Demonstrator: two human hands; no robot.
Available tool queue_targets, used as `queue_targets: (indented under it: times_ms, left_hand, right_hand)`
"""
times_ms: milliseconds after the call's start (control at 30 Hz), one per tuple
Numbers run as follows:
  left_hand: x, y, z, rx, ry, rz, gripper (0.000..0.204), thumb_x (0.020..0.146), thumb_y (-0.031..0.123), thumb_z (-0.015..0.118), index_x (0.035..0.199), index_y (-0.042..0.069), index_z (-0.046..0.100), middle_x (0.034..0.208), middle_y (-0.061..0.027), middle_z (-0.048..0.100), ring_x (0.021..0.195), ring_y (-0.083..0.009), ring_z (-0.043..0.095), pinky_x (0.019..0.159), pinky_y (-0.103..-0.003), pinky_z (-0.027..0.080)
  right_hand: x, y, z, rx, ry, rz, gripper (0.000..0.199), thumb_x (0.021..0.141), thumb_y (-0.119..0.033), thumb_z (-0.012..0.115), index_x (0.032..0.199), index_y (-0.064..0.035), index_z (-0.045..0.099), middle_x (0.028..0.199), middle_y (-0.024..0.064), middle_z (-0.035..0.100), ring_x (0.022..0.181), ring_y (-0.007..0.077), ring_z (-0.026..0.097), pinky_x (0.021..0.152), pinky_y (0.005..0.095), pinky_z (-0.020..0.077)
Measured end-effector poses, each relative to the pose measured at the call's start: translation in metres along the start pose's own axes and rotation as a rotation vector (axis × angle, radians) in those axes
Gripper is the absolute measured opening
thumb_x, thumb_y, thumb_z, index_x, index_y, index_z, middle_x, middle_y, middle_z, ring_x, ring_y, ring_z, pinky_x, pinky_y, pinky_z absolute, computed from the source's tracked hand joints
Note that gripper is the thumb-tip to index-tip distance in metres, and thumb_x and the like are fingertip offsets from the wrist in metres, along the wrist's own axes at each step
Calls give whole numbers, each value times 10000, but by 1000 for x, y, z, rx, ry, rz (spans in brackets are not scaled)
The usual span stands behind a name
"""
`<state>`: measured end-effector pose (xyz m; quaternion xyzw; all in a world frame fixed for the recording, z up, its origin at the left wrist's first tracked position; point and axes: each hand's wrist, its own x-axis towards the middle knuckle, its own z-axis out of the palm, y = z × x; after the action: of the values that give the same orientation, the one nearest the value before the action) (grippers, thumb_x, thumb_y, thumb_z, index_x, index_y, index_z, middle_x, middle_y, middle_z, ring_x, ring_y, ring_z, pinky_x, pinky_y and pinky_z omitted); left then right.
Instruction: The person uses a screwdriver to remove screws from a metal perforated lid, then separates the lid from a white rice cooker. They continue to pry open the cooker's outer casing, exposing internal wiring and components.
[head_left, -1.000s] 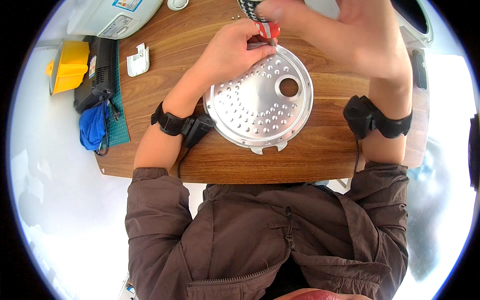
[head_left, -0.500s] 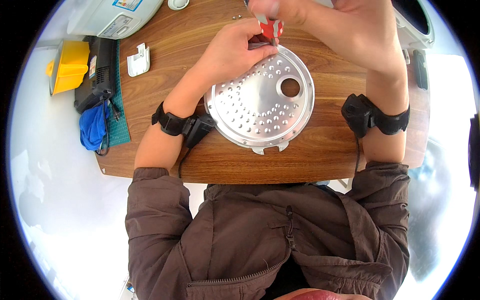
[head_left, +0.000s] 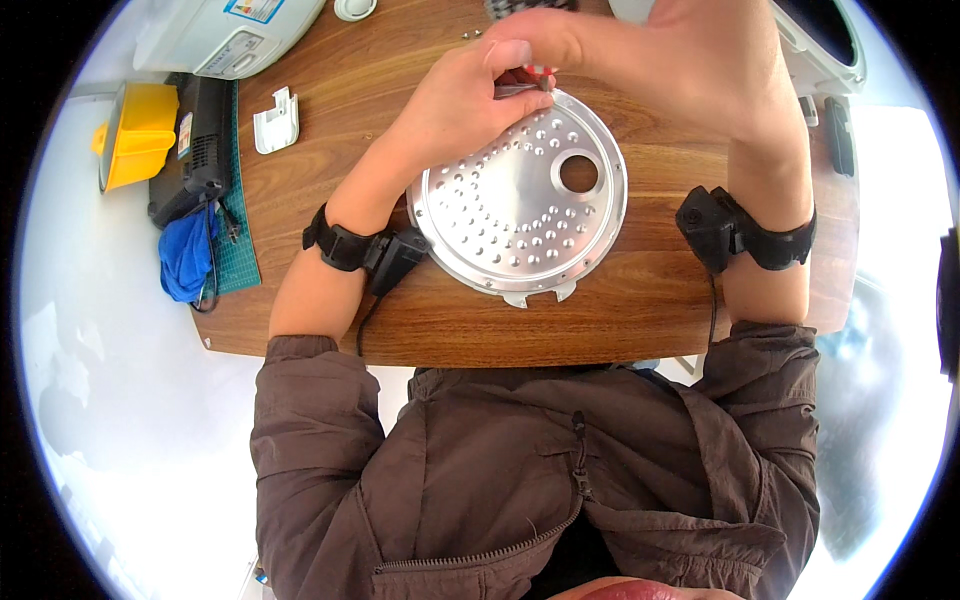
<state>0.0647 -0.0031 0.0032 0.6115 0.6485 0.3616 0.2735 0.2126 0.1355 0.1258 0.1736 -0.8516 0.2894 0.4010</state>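
A round, dimpled metal lid plate (head_left: 505, 190) lies on the table before me, with one round hole at its right and small tabs on its near rim. My left hand (head_left: 462, 105) is closed at the plate's far rim, thumb and fingers pinching there; a thin edge shows between them. My right hand (head_left: 590, 45) wraps over a screwdriver (head_left: 541, 70) with a red and white handle, held upright above that same rim. Most of the handle is hidden by the hand, and its tip by the left fingers.
A small white plastic part (head_left: 277, 122) and some screws (head_left: 472, 34) lie on the wooden table (head_left: 330, 90). To the left are a yellow container (head_left: 140, 135), a black device (head_left: 195, 140), a blue cloth (head_left: 187, 255) and a green mat (head_left: 238, 255). A white appliance (head_left: 225, 35) stands far left.
My right hand has turned and come lower over the screwdriver, covering more of its handle. The left hand stays in place, and the lid plate has barely moved.
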Motion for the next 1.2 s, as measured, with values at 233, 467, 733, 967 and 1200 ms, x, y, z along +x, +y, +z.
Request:
queue_targets:
  times_ms: [233,467,733,967,1200]
  left_hand:
    - [2,2,1,-138,-15,24,238,895,115,768,1102,25,690,952,-90,724,904,-202,701,842,-334,552]
    - [3,-7,4,-119,27,38,235,888,135,785,1081,22,711,947,-87,750,868,-199,711,828,-335,559]
    - [2,0,1,-63,2,25,201,889,157,785,1013,13,718,927,-111,740,837,-217,701,772,-357,548]
    - [1,4,-1,-108,-20,22,204,903,109,762,1060,2,686,953,-76,738,881,-180,702,834,-327,557]
    - [4,-4,2,-179,-36,36,232,912,86,751,1126,22,691,970,-61,730,909,-164,692,868,-322,556]
  right_hand:
    - [-14,18,12,364,88,77,292,792,62,761,1077,4,732,993,58,722,904,145,676,826,285,545]
    - [-2,-3,-8,147,-54,63,326,832,79,730,1152,13,724,1017,110,734,960,149,683,819,277,550]
    - [14,-38,-8,233,-162,415,314,826,30,758,1134,-6,712,969,91,716,889,117,659,782,266,539]
    - [-7,9,0,177,6,132,284,824,4,768,1103,-11,719,973,81,709,863,123,656,748,264,519]
    - [-5,12,3,-35,112,-86,272,840,74,677,1104,25,718,1039,106,733,872,119,671,753,273,524]
